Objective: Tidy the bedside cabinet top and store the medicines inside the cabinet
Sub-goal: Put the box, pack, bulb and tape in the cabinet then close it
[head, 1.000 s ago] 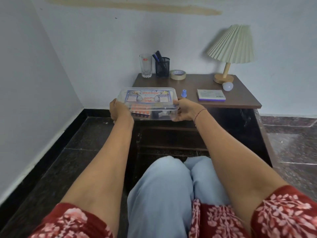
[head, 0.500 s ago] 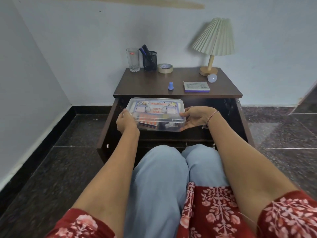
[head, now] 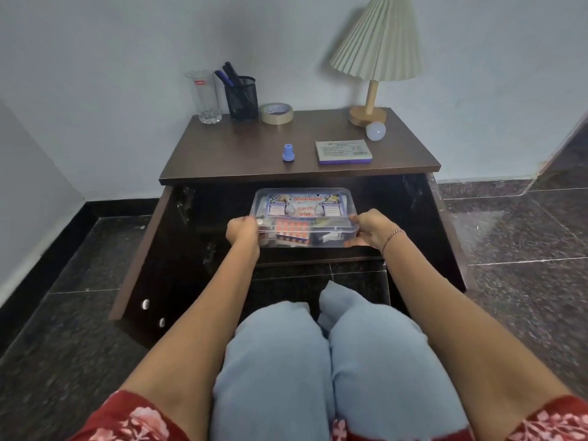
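Clear lidded plastic first-aid box of medicines (head: 302,218) clamped between left hand (head: 243,229) and right hand (head: 369,229), one at each short end, level so contents stay put. Held inside open dark wooden bedside cabinet (head: 299,151), just over inner shelf beneath the grip. Above grip, on top: small blue bottle cap (head: 288,152), flat purple-edged medicine carton (head: 343,151).

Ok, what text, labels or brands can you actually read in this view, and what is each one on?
"FIRST": red, on the lid label of the clear medicine box, held by the left hand and right hand.
Red brand line at that label's top: blurred, roughly "Medi...", not certain.
Word under "FIRST": unreadable.
Red logo on the drinking glass: too small.
Print on the flat carton: too small.
Tape roll core marks: blurred.
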The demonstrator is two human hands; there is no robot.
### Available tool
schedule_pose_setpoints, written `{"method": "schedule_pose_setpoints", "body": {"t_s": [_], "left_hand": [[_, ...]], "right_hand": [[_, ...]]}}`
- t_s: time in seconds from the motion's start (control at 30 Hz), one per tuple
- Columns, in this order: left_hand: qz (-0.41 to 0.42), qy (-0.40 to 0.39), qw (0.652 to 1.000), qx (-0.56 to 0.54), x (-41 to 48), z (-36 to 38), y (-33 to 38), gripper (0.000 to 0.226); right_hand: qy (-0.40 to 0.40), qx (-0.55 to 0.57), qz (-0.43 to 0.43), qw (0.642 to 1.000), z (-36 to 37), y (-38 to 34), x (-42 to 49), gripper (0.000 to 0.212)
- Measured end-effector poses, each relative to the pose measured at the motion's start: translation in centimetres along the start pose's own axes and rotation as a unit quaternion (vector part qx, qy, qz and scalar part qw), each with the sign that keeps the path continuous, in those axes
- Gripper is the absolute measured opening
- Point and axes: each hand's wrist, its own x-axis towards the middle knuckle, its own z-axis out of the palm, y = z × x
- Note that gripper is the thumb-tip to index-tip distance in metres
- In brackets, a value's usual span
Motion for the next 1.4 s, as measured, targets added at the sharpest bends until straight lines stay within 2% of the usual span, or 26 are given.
{"method": "schedule_pose_setpoints", "body": {"t_s": [0.17,0.4,0.6,0.73,0.77,0.8,0.87,0.9,0.97,1.0,1.07,1.1,1.17,1.2,1.3,1.33,1.4], "left_hand": [[-0.021,-0.034,0.999,0.018,2.6,3.9,-1.2,0.015],[0.006,-0.079,0.997,-0.004,4.5,8.6,-2.9,0.024],[0.038,-0.148,0.987,0.056,5.5,11.1,-3.4,0.031],[0.102,-0.169,0.969,0.148,5.7,12.6,-3.3,0.033],[0.153,-0.154,0.952,0.214,5.5,12.8,-3.3,0.034],[0.228,-0.119,0.916,0.308,5.1,12.9,-3.3,0.037],[0.406,-0.051,0.802,0.435,4.0,12.9,-4.0,0.046],[0.481,-0.051,0.741,0.465,3.5,13.0,-4.4,0.051],[0.555,-0.091,0.64,0.524,2.9,13.5,-5.4,0.058],[0.557,-0.105,0.613,0.55,2.8,13.7,-5.7,0.059],[0.552,-0.103,0.585,0.585,3.2,14.1,-5.5,0.061],[0.554,-0.097,0.575,0.595,3.4,14.3,-5.3,0.061],[0.549,-0.099,0.551,0.621,3.5,14.6,-4.6,0.06],[0.543,-0.103,0.538,0.636,3.5,14.8,-4.2,0.058],[0.531,-0.114,0.485,0.685,3.4,15.6,-3.3,0.043],[0.529,-0.116,0.472,0.695,3.5,15.9,-3.1,0.041],[0.53,-0.121,0.459,0.703,3.8,16.3,-2.6,0.041]], "right_hand": [[0.088,0.033,-0.027,0.995,-1.0,1.7,5.0,0.025],[0.2,0.001,-0.072,0.977,-2.1,1.5,9.7,0.029],[0.253,-0.02,-0.074,0.964,-3.0,1.8,11.3,0.027],[0.285,-0.049,-0.109,0.951,-3.0,1.8,11.5,0.031],[0.293,-0.073,-0.129,0.945,-2.7,1.8,11.4,0.035],[0.304,-0.108,-0.166,0.932,-2.2,2.1,11.2,0.041],[0.322,-0.218,-0.29,0.875,-1.0,3.3,10.9,0.051],[0.32,-0.284,-0.348,0.834,-0.4,4.0,10.9,0.054],[0.286,-0.404,-0.392,0.776,0.0,5.0,11.3,0.059],[0.263,-0.447,-0.382,0.765,-0.1,5.2,11.7,0.063],[0.234,-0.511,-0.346,0.751,-1.0,5.4,12.3,0.077],[0.232,-0.545,-0.336,0.732,-1.4,5.4,12.5,0.082],[0.227,-0.601,-0.332,0.691,-2.1,5.0,12.6,0.083],[0.223,-0.613,-0.332,0.681,-2.4,4.6,12.7,0.082],[0.215,-0.625,-0.317,0.68,-2.7,3.1,12.6,0.085],[0.215,-0.629,-0.313,0.678,-2.8,2.6,12.5,0.079],[0.218,-0.658,-0.298,0.656,-2.9,1.6,12.2,0.051]]}}
